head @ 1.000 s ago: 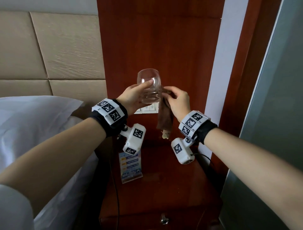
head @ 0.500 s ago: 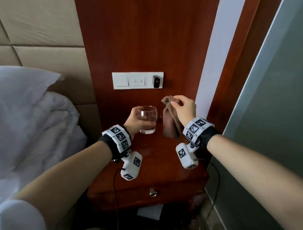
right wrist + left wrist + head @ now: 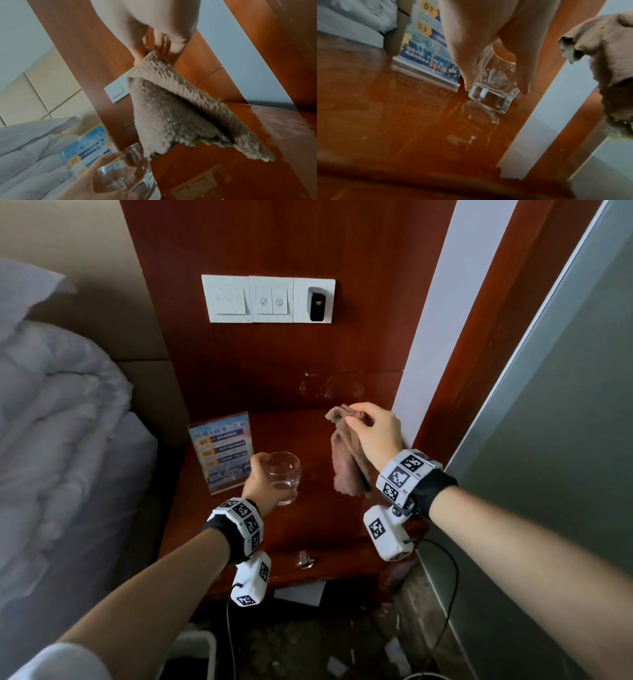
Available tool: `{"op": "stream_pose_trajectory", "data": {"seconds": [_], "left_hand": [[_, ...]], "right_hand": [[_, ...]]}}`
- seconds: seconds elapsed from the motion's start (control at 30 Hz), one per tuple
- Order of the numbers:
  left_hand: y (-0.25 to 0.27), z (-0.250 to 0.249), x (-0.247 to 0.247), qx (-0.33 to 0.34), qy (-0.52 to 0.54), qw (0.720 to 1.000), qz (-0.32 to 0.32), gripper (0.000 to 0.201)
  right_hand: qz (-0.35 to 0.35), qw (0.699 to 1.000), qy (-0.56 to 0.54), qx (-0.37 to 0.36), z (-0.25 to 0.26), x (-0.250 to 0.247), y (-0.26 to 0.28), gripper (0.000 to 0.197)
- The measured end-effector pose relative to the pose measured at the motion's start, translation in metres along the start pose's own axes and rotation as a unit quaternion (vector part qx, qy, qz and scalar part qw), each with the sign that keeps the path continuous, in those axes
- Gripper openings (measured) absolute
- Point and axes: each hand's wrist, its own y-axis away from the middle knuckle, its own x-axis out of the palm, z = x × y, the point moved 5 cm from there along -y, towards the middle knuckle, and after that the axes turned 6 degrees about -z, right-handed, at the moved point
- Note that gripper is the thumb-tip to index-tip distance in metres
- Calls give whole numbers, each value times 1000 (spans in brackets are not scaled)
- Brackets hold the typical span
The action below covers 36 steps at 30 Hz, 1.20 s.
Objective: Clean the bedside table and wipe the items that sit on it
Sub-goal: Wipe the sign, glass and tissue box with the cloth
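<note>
Head view: the left hand [image 3: 265, 482] is wrapped round a clear glass [image 3: 284, 475], thumb on the near side and fingers round the far side, holding it upright over the bedside table [image 3: 318, 529]. Taking the glass as the landmark, a printed card [image 3: 221, 451] in a clear stand is just behind it and to its left, on the table. To the right of the glass, well above the tabletop, the right hand [image 3: 375, 433] pinches the top of a brown cloth [image 3: 347, 463], which hangs down loose from the fingers, apart from the glass. Above and behind the glass, a white switch panel [image 3: 268, 299] is fixed to the wooden wall panel. Far to the left of the glass lies white bedding [image 3: 61, 419].

Left wrist view: the glass's [image 3: 493, 86] thick base seems to touch the tabletop [image 3: 402, 128] at one edge, slightly tilted, with its reflection below; I cannot tell whether it rests fully. The fingers [image 3: 465, 56] run down both sides of it. The card [image 3: 426, 44] stands just left of the glass, and the cloth [image 3: 607, 67] hangs to its right.

Right wrist view: the cloth [image 3: 180, 115] is bunched between thumb and fingers [image 3: 161, 44], its lower edge hanging just above and right of the glass [image 3: 125, 174].
</note>
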Motion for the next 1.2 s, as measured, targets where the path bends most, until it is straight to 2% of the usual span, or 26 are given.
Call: {"op": "stream_pose_trajectory", "data": {"seconds": [0.13, 0.33, 0.43, 0.57, 0.67, 0.73, 0.87, 1.0, 1.2], "left_hand": [[-1, 8, -5, 9, -26, 1000, -10, 98], [0, -12, -24, -18, -53, 997, 55, 107], [-1, -49, -53, -3, -87, 996, 30, 92], [4, -104, -103, 30, -40, 998, 44, 69], [14, -141, -158, 67, -9, 998, -20, 54], [25, -160, -204, 100, 13, 991, -91, 41], [56, -178, -302, 162, 31, 954, -252, 8], [104, -175, -396, 163, 80, 912, -368, 21], [199, -124, -511, 119, 71, 853, -503, 15]], "right_hand": [[12, 1000, -4, -1, -6, 8, 5, 24], [11, 999, -5, -32, 26, 11, 0, 24], [1, 998, -18, -59, 60, 9, -9, 24], [-13, 993, -53, -103, 122, 8, -18, 23], [-3, 989, -86, -121, 166, 15, -16, 25], [15, 983, -114, -144, 198, 25, -10, 24], [39, 966, -160, -197, 264, 44, 5, 23], [58, 942, -218, -247, 341, 65, 29, 22], [156, 892, -342, -252, 437, 117, 101, 18]]}}
